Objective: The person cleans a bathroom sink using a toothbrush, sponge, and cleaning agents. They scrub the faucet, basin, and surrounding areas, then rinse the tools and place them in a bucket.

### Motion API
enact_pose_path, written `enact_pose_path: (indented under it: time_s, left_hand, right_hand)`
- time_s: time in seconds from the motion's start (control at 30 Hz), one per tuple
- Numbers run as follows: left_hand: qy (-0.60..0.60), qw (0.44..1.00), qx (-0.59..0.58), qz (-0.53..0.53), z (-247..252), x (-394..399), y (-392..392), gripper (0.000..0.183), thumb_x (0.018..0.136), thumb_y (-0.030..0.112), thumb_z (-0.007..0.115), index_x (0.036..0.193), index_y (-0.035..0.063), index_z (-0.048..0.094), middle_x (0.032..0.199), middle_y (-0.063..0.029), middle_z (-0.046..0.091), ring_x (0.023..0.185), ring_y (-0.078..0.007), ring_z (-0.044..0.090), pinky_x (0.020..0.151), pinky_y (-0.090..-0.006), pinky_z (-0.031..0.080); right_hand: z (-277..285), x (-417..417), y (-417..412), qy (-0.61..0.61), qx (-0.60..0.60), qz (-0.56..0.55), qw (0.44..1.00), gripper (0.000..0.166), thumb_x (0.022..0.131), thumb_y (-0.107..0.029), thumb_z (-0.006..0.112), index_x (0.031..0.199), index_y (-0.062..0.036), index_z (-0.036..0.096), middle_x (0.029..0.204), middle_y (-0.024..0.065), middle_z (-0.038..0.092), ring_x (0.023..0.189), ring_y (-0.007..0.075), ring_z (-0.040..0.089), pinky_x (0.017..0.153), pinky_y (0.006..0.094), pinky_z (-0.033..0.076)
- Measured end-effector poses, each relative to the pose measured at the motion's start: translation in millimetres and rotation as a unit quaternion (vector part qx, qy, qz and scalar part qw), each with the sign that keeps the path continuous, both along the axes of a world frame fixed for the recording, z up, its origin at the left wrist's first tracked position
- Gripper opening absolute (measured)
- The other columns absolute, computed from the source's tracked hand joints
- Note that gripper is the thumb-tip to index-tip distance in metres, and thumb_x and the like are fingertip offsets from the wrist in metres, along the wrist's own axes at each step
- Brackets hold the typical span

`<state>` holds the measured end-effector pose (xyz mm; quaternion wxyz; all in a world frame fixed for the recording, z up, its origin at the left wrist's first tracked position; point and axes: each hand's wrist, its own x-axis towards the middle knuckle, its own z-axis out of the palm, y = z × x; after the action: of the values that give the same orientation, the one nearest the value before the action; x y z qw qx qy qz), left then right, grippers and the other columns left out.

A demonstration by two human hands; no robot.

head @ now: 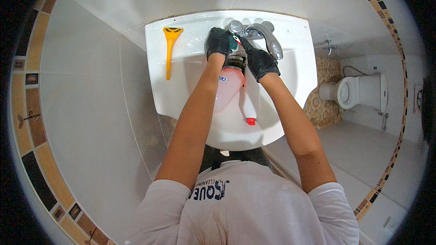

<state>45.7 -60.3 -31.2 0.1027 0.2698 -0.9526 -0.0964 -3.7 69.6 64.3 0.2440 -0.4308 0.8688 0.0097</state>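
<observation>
Both of my hands wear black gloves and meet just below the left base of the chrome faucet on a white ceramic washbasin. My left hand is curled around a dark green scouring pad, partly hidden by the fingers. In my right hand is a slim red-and-white brush, probably a toothbrush, its end close to the round faucet knob. Below the hands, a bottle of pink liquid and a white bottle with a red cap lie in the bowl.
A yellow scraper lies on the basin's left ledge. Tiled wall rises close on the left. To the right are a white toilet and a small wall tap. Water drops wet the back ledge.
</observation>
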Motion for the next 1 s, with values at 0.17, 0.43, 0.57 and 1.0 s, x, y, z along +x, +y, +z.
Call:
enact_pose_path:
  time_s: [0.17,0.43,0.57,1.0]
  left_hand:
    - [-0.015,1.000,0.021,-0.005,3,-1,-1,0.017,0.060,0.021,0.053,0.066,0.0070,0.062,0.073,-0.0138,0.058,0.073,-0.0264,0.055,0.068,-0.0346,0.043]
    - [0.007,0.996,0.056,0.063,-18,-7,-11,0.019,0.055,0.019,0.061,0.070,0.0073,0.059,0.076,-0.0129,0.057,0.076,-0.0250,0.054,0.071,-0.0336,0.042]
    - [0.006,0.998,0.039,0.047,8,-8,-12,0.023,0.054,0.017,0.063,0.073,0.0070,0.057,0.079,-0.0129,0.056,0.078,-0.0259,0.053,0.071,-0.0341,0.042]
    - [0.019,0.976,0.138,0.167,16,-13,20,0.034,0.049,0.031,0.065,0.072,0.0069,0.060,0.076,-0.0142,0.058,0.075,-0.0258,0.055,0.071,-0.0331,0.043]
  right_hand:
    - [-4,-2,0,-0.013,0.006,-0.011,1.000,0.050,0.079,-0.014,0.033,0.124,-0.0319,0.021,0.111,0.0170,0.044,0.098,0.0304,0.048,0.081,0.0413,0.037]
    - [7,17,-10,-0.066,-0.027,-0.064,0.995,0.048,0.078,-0.019,0.042,0.122,-0.0248,0.025,0.106,0.0184,0.047,0.093,0.0312,0.050,0.078,0.0419,0.039]
    - [-16,13,-21,-0.024,-0.051,-0.057,0.997,0.057,0.071,-0.020,0.053,0.121,-0.0205,0.027,0.104,0.0174,0.049,0.095,0.0298,0.049,0.077,0.0406,0.040]
    - [-6,-14,-1,-0.048,-0.063,0.011,0.997,0.041,0.077,-0.017,0.044,0.117,-0.0171,0.036,0.112,0.0141,0.044,0.103,0.0262,0.044,0.086,0.0336,0.034]
